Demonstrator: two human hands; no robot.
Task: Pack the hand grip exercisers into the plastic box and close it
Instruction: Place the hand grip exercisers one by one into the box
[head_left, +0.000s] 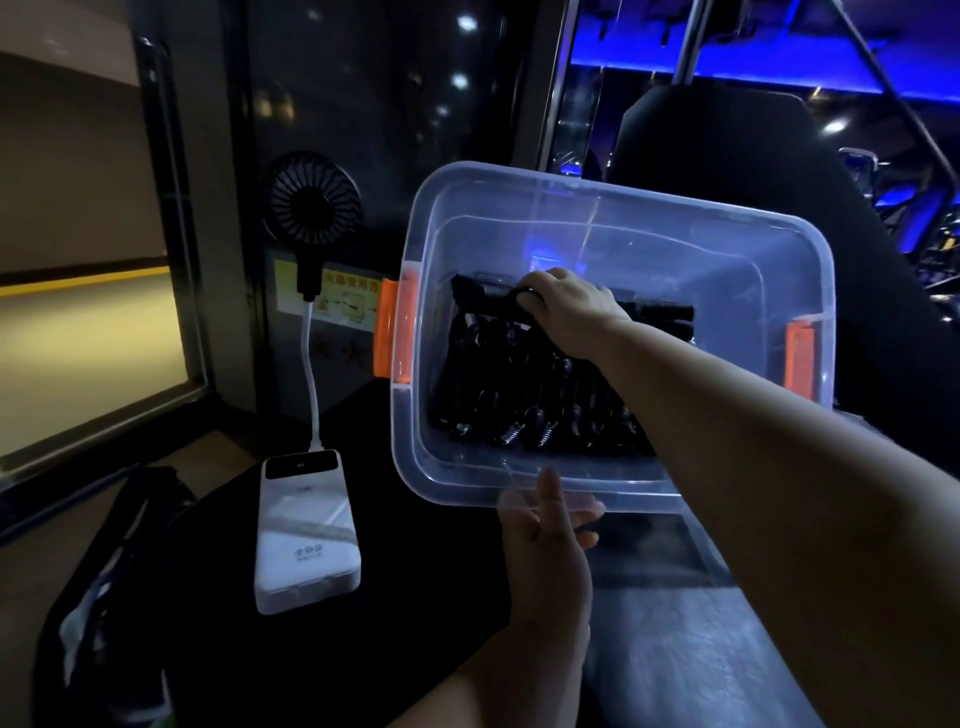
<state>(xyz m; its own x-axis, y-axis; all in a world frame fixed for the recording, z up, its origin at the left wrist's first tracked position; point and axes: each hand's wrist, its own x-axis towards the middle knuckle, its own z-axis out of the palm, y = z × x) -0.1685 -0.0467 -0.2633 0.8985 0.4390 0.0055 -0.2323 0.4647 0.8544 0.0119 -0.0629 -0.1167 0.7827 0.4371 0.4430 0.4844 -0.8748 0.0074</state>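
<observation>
The box (613, 218) is clear glossy plastic with orange clips; under the grip, matt black exercisers (519, 395) show shiny, seemingly metal springs.

Not much legible here tbh. The white rectangular power bank (306, 535) lying near the left edge of the black worktop (415, 649) has a small grey printed logo on its lower half, looks like a few Chinese characters with a tinier line under them, but too blurry to read. Its dark display strip at the top shows a faint mark I can't make out either. On the dark wall panel behind, there's a yellow rectangular sticker (332, 304) with red Chinese characters along its top and little diagrams below; the last character may be 方, the rest is partly hidden and too soft to tell. No numbers or brands readable anywhere.
</observation>
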